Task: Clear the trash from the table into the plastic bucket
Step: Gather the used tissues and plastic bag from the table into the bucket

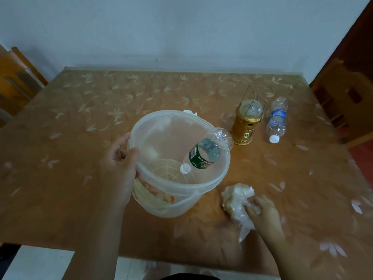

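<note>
Hands: left hand [121, 160] is gripping bucket [181, 207] rim, right hand [264, 213] is clutching crumpled bag [238, 199] on desk [101, 102] | done: 1 green-label bottle [203, 154] is leaning cap-down inside bucket | remaining: crumpled bag, 1 blue-label bottle [277, 122] lying beside lantern [245, 126]

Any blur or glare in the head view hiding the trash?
Head view: soft light, no glare; the right hand gripping the crumpled clear plastic bag is motion-blurred; edges smear and bend; the green-labelled clear bottle in the translucent plastic bucket reads sharp.
</note>
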Demonstrator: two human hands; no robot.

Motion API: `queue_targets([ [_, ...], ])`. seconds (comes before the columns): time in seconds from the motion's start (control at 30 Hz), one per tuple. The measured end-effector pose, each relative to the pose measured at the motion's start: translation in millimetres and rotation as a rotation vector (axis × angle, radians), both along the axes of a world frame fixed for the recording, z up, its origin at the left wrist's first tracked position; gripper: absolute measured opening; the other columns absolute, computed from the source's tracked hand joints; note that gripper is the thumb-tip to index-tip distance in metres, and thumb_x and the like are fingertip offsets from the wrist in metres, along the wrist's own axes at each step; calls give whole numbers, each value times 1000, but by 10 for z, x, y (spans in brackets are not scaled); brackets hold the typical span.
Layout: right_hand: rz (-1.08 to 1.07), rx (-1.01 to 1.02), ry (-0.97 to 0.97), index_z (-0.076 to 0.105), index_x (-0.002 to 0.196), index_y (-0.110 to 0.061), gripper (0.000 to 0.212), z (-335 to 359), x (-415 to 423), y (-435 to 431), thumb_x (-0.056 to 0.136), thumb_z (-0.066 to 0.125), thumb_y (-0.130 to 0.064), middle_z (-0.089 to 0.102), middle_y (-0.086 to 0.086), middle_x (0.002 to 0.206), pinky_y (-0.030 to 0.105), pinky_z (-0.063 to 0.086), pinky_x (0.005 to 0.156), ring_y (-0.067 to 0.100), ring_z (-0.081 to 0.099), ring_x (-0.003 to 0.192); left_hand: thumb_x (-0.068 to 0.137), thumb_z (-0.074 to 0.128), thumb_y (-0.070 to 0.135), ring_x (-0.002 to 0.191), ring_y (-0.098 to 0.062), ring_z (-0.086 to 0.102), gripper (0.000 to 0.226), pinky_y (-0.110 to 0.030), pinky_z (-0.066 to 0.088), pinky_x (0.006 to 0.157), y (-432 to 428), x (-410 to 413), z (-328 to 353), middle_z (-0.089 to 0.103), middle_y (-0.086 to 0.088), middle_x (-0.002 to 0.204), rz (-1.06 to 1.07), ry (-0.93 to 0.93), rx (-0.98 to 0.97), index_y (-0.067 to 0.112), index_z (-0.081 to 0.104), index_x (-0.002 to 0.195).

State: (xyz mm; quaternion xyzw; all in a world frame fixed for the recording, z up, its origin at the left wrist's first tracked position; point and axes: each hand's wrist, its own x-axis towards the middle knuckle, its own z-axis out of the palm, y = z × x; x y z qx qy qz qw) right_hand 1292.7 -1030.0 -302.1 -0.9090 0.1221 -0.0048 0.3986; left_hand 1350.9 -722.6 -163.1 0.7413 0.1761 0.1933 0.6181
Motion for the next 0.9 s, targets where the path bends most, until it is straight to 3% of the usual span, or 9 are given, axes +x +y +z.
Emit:
queue_targets([
  [0.17,-72,79,-62,58,72,-14,17,173,1,120,76,64,0,56,1,72,21,36,65,15,51,72,79,59,10,42,1,45,38,-17,44,41,67,19,45,48,21,46,-8,5,-20,43,63,98],
  [0.33,-110,109,-113,57,76,-22,18,287,71,242,77,67,-6,61,-1,74,26,40,65,19,58,75,81,58,8,40,1,44,37,-16,42,39,188,69,92,46,20,45,-37,-1,-19,35,63,106],
  [0.47,-100,131,-179,54,75,-37,32,461,139,404,76,68,-9,62,-12,81,12,39,67,5,57,82,81,59,7,43,-2,45,38,-26,46,45,304,119,123,47,19,45,-52,11,-39,32,62,110],
  [0.57,-119,191,-243,57,77,-37,31,651,216,524,76,68,-8,63,-13,81,1,36,67,-8,55,83,81,58,6,44,-3,45,39,-26,45,47,406,142,143,47,18,45,-58,10,-44,28,62,113],
  [0.73,-129,240,-404,60,78,-34,28,1014,336,726,77,67,-6,64,-16,80,-1,36,67,-12,54,81,81,58,5,40,0,45,38,-17,42,40,583,206,197,48,21,44,-48,-17,-39,25,62,112],
  [0.83,-138,283,-470,61,79,-32,25,1210,422,821,79,65,-7,64,-27,81,1,38,68,-11,55,80,81,57,6,42,3,48,37,-22,43,46,662,230,210,52,25,46,-32,-24,-26,25,61,112],
  [0.9,-142,311,-508,62,78,-33,26,1334,481,880,80,64,-8,65,-25,79,5,41,67,-6,57,78,81,58,8,43,3,50,36,-25,42,49,715,242,214,53,24,46,-27,-26,-22,26,61,112],
])
